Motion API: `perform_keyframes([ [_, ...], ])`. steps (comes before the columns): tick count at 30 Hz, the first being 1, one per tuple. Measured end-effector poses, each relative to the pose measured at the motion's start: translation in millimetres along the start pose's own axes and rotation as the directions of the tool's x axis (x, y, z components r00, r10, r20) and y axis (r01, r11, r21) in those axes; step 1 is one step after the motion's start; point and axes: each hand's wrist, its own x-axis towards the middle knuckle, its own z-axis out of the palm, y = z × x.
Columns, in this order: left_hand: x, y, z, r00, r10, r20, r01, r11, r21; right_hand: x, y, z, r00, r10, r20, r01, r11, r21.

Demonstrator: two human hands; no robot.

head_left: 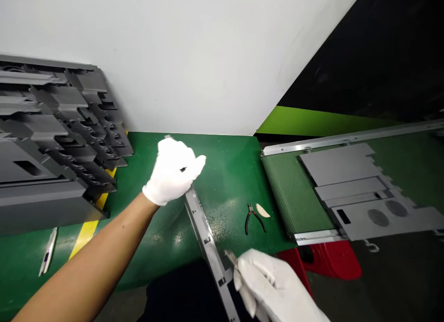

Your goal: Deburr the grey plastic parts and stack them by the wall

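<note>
A long grey plastic panel (204, 234) stands on edge across the green table (229, 174), seen almost edge-on. My left hand (172, 170), in a white glove, is closed around the panel's far upper end. My right hand (268, 285), also gloved, is at the near end, closed on a small metal-tipped tool (230, 257) whose point touches the panel's edge. Most of the tool is hidden in the glove.
A stack of grey moulded panels (52, 141) fills the left. Small black-handled pliers (253, 216) and a beige scrap (262, 211) lie right of the panel. A green conveyor belt (291, 192) carries another grey panel (360, 192). A knife-like tool (47, 250) lies at the left edge.
</note>
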Motion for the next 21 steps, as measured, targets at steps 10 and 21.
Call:
perform_keyframes([
  [10, 43, 8, 29.8, 0.931, 0.204, 0.302, -0.177, 0.978, -0.114, -10, -9, 8, 0.89, -0.367, -0.271, 0.045, 0.662, -0.748],
  [21, 58, 39, 56.5, 0.954, 0.12, 0.276, -0.123, 0.992, -0.007, 8, -17, -3, 0.797, -0.579, -0.172, 0.021, 0.31, -0.95],
])
